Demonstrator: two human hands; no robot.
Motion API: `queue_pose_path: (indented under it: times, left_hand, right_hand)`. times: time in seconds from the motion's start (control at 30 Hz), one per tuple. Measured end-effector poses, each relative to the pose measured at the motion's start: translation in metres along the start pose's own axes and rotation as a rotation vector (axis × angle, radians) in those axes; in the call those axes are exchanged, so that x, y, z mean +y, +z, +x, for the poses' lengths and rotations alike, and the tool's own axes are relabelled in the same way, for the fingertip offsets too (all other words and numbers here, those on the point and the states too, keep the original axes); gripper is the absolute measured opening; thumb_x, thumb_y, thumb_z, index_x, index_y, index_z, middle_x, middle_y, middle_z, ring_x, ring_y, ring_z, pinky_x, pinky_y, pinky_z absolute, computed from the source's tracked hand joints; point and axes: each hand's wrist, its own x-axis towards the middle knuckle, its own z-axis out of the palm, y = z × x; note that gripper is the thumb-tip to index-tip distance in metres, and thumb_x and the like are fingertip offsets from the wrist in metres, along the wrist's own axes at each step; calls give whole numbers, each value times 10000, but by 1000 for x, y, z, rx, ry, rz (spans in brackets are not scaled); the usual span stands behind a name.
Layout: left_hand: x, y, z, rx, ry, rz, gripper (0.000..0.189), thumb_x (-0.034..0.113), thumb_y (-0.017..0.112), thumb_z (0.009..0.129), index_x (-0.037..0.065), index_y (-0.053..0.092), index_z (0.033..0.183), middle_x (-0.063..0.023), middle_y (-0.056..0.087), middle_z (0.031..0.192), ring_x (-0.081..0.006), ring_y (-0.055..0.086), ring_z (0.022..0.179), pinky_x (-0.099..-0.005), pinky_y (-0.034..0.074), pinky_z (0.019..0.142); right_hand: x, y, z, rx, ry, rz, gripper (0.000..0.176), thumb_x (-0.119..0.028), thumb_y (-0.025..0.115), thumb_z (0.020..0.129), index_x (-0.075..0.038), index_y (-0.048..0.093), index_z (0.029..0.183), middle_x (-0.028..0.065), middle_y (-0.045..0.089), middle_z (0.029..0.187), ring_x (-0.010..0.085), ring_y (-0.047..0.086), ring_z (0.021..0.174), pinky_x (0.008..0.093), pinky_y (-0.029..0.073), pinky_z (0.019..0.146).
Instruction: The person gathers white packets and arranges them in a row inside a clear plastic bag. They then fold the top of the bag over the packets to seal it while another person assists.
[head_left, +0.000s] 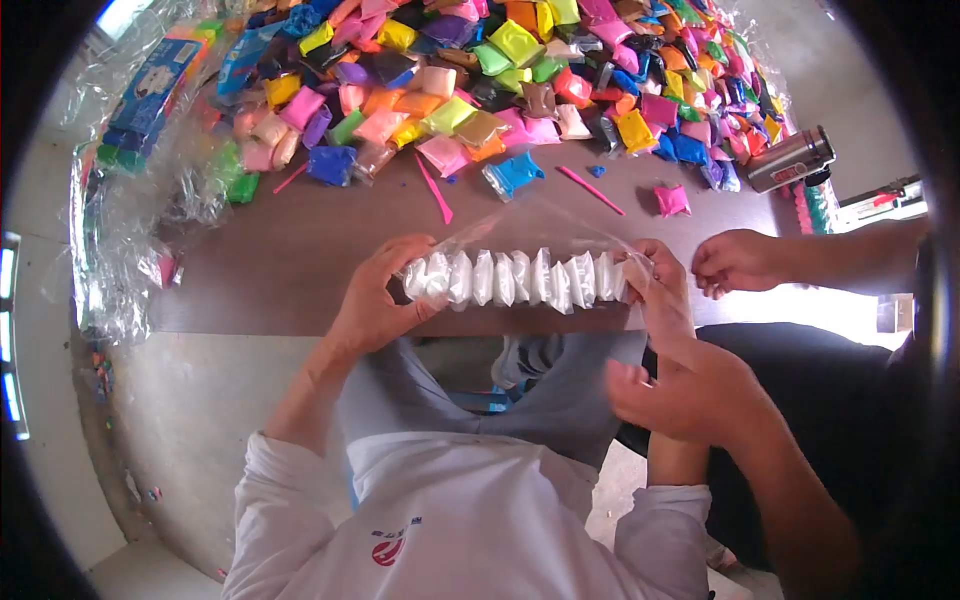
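Observation:
A row of several white packets (520, 278) stands side by side in a clear plastic bag (540, 222) over the table's front edge. My left hand (382, 295) is closed round the left end of the row, thumb below and fingers above. At the right end, my right hand (662, 285) grips the bag and the last packets. A co-worker's hand (690, 392) crosses over my right wrist from the lower right, fingers curled. The co-worker's other hand (738, 262) rests on the table to the right, half closed.
Many coloured packets (480, 130) are heaped along the back of the table (300, 250). Pink plastic sticks (592, 190), a blue packet (514, 176) and a pink packet (672, 200) lie before the heap. A metal cup (790, 160) lies at the right, crumpled clear plastic (120, 260) at the left.

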Motion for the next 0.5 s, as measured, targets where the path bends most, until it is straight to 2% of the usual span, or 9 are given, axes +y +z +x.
queue_pose_path:
  times: [0.03, 0.13, 0.27, 0.33, 0.37, 0.43, 0.47, 0.5]
  left_hand:
    - [0, -1, 0, -5, 0, -9, 597, 265, 787, 744, -1, 558, 1226, -156, 554, 1281, -277, 539, 1195, -366, 422, 995]
    - [6, -3, 0, -16, -32, -68, 614, 268, 786, 744, 6, 545, 1244, -145, 546, 1293, -275, 539, 1188, -364, 425, 985]
    - [11, -8, 1, -30, -6, -108, 632, 260, 786, 744, 17, 530, 1268, -131, 541, 1300, -270, 540, 1179, -358, 432, 973]
    - [19, -9, 5, -7, 4, -96, 542, 223, 775, 755, 36, 569, 1221, -125, 533, 1317, -264, 540, 1181, -356, 446, 958]
    - [20, -8, 6, -7, 3, -94, 542, 223, 775, 755, 36, 569, 1221, -125, 533, 1317, -264, 540, 1181, -356, 446, 958]
    - [21, -7, 9, 22, 22, -48, 386, 140, 748, 775, 13, 616, 1115, -143, 545, 1294, -238, 551, 1163, -334, 441, 951]
    - [22, -5, 9, 20, 22, -48, 386, 140, 748, 775, 13, 616, 1115, -143, 545, 1294, -238, 551, 1163, -334, 441, 951]
    - [22, -3, 10, 57, 43, -27, 308, 70, 727, 771, 14, 626, 1056, -145, 569, 1266, -236, 576, 1123, -327, 455, 926]
  right_hand:
    - [22, 3, 1, 22, 347, 522, 320, -173, 639, 888, -46, 568, 1173, 0, 632, 860, 63, 549, 693, 191, 422, 592]
    - [17, 9, 3, 93, 336, 631, 361, -145, 654, 889, -57, 564, 1228, -1, 656, 919, 32, 538, 684, 182, 419, 588]
    - [40, 11, -2, 116, 348, 667, 333, -98, 648, 891, -61, 575, 1214, 23, 674, 985, 42, 550, 693, 192, 434, 594]
    - [40, 13, -3, 177, 363, 674, 242, -82, 659, 880, -37, 651, 1117, 46, 680, 990, 65, 584, 739, 204, 457, 625]
    - [39, 14, -3, 176, 363, 676, 242, -82, 659, 880, -37, 651, 1117, 46, 680, 990, 65, 584, 739, 204, 457, 625]
    - [33, 15, -2, 174, 289, 749, 202, -68, 652, 882, -48, 665, 1083, 50, 680, 1017, 70, 599, 772, 205, 469, 643]
    - [30, 15, -2, 175, 290, 750, 202, -68, 652, 882, -48, 665, 1083, 50, 680, 1017, 70, 599, 772, 205, 469, 643]
    - [27, 14, -1, 171, 292, 754, 180, -66, 649, 884, -54, 669, 1063, 54, 679, 1030, 80, 603, 799, 213, 477, 669]
